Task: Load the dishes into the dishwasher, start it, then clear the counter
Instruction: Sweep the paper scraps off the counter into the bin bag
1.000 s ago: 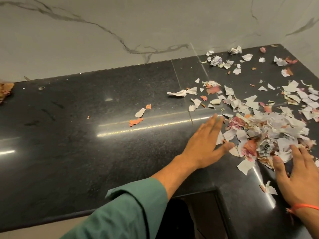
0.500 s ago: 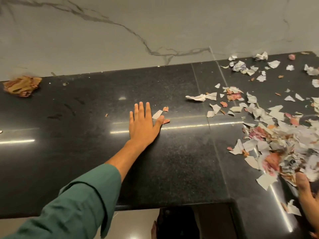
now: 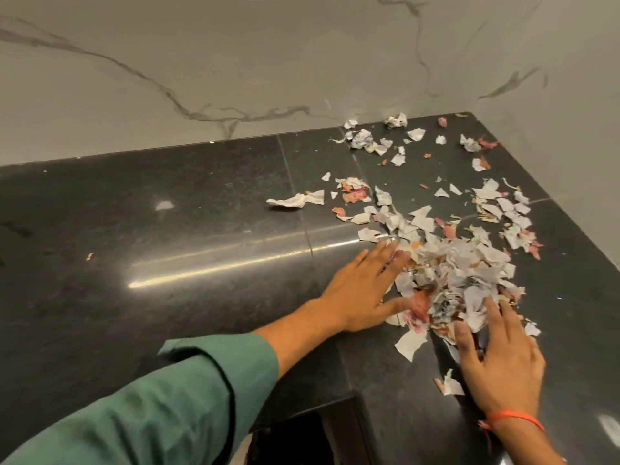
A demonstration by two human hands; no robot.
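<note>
A heap of torn white and pink paper scraps (image 3: pixel 459 273) lies on the black stone counter (image 3: pixel 188 250), toward its right corner. My left hand (image 3: pixel 364 290) lies flat on the counter with straight fingers, its fingertips against the heap's left edge. My right hand (image 3: pixel 500 357), an orange thread at its wrist, is spread flat at the heap's near edge with fingertips touching the scraps. Neither hand holds anything.
Loose scraps (image 3: pixel 396 142) are scattered back to the marble wall (image 3: pixel 235 68) and into the right corner. A longer crumpled strip (image 3: pixel 295 199) lies apart on the left. One tiny crumb (image 3: pixel 90 256) sits far left. The counter's front edge steps in below my left forearm.
My left hand, which was out at the middle of the counter beside two stray scraps, has swept right to the heap. My right hand has come back into view. The camera turned right.
</note>
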